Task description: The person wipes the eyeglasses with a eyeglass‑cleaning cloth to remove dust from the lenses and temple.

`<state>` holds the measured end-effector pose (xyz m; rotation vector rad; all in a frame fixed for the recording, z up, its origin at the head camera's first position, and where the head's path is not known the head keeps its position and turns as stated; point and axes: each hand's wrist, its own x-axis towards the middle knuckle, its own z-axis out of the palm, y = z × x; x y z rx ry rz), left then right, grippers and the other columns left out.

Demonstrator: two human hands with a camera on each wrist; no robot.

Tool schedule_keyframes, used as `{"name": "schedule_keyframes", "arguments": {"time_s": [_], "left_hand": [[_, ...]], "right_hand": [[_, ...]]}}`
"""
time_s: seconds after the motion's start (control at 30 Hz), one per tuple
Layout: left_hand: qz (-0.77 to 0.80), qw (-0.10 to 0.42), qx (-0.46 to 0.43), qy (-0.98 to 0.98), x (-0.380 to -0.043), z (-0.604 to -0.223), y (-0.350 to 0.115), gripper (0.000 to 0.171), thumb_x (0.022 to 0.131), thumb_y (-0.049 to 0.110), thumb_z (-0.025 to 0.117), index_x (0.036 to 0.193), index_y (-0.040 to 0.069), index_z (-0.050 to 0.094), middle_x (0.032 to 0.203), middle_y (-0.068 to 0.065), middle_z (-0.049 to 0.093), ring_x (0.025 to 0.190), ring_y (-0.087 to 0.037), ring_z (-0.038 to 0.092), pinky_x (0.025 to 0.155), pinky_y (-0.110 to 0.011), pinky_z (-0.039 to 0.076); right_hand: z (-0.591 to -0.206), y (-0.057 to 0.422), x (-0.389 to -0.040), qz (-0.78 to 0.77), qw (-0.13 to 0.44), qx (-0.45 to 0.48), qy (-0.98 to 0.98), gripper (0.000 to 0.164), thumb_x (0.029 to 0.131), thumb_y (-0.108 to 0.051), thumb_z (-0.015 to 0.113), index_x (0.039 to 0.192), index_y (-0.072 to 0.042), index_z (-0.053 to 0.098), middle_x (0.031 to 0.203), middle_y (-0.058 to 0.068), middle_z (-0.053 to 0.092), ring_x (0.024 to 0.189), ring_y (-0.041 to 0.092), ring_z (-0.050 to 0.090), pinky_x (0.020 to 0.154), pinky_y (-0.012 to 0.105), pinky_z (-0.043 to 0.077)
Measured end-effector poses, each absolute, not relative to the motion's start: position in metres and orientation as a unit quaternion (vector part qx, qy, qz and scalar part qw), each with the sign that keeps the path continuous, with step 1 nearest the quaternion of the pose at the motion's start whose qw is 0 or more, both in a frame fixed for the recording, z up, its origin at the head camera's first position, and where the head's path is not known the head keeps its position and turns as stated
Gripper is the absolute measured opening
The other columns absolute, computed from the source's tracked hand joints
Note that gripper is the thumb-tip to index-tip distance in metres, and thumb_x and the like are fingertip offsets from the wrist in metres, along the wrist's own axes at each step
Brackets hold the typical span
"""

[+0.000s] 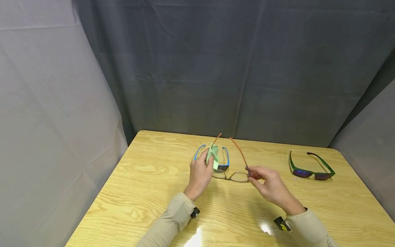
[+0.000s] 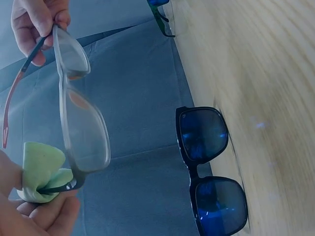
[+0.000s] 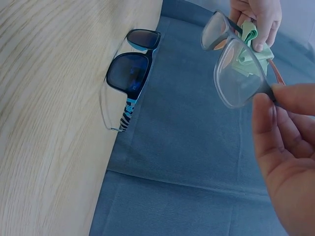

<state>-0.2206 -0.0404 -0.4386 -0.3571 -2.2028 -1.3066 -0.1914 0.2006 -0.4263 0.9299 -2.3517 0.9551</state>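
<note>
"Eyeglasses (image 1: 239, 177) with orange temple arms: where are they in the head view?"

"Slightly below and right of the centre, raised off the tabletop (image 1: 139, 185), both arms unfolded and pointing toward the top of the frame."

"And the hands?"

"The right hand (image 1: 271, 185), right of centre, pinches the corner of the frame by the hinge between thumb and fingers. The left hand (image 1: 199, 173), near the middle, grips a pale green cloth (image 1: 213, 157) folded around the other temple arm (the left wrist view shows that arm running into the cloth)."

"What lies around them?"

"Blue-armed sunglasses (image 1: 223, 168) rest on the tabletop, just above the eyeglasses in the frame, partly hidden by the left hand and the cloth. Green-framed sunglasses (image 1: 308, 173) lie well apart, at the lower right, with purplish lenses."

"And behind?"

"A dark curtain (image 1: 191, 68) spans the top of the frame, with a paler drape (image 1: 46, 120) down the left side."
</note>
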Motion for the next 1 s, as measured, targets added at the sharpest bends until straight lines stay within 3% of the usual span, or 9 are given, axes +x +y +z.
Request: {"name": "schedule_keyframes", "arguments": {"time_s": [0.23, 0.4, 0.57, 1.0], "left_hand": [[-0.481, 0.286, -0.130, -0.818, -0.221, -0.434, -0.041, 0.028, 0.095, 0.011, 0.054, 0.119, 0.001, 0.062, 0.103, -0.014, 0.069, 0.060, -0.006, 0.059, 0.059, -0.024, 0.053], [-0.477, 0.302, -0.134, -0.815, -0.222, -0.432, -0.043, 0.025, 0.094, 0.009, 0.056, 0.115, 0.000, 0.063, 0.101, -0.014, 0.069, 0.078, -0.013, 0.067, 0.067, -0.029, 0.056], [-0.479, 0.320, -0.138, -0.806, -0.224, -0.427, -0.045, 0.019, 0.092, 0.007, 0.056, 0.108, 0.000, 0.064, 0.097, -0.014, 0.070, 0.091, -0.021, 0.067, 0.074, -0.033, 0.056], [-0.511, 0.298, -0.110, -0.799, -0.225, -0.422, -0.049, 0.026, 0.092, 0.009, 0.056, 0.114, -0.003, 0.063, 0.100, -0.016, 0.069, 0.093, -0.024, 0.067, 0.074, -0.032, 0.056]], "right_hand": [[-0.425, 0.201, -0.191, 0.345, 0.211, 0.352, -0.844, 0.040, 0.069, 0.017, 0.074, 0.105, 0.000, 0.068, 0.084, 0.000, 0.066, 0.071, 0.006, 0.062, 0.060, 0.020, 0.053], [-0.424, 0.200, -0.190, 0.347, 0.209, 0.358, -0.841, 0.039, 0.069, 0.018, 0.073, 0.103, 0.001, 0.069, 0.084, 0.002, 0.067, 0.071, 0.007, 0.063, 0.060, 0.020, 0.053], [-0.425, 0.200, -0.189, 0.343, 0.202, 0.362, -0.843, 0.037, 0.069, 0.016, 0.074, 0.102, 0.000, 0.069, 0.085, 0.000, 0.067, 0.071, 0.007, 0.063, 0.061, 0.023, 0.054], [-0.429, 0.201, -0.189, 0.341, 0.198, 0.363, -0.844, 0.036, 0.071, 0.015, 0.074, 0.102, 0.000, 0.069, 0.083, -0.006, 0.066, 0.071, 0.005, 0.062, 0.061, 0.026, 0.055]]}}
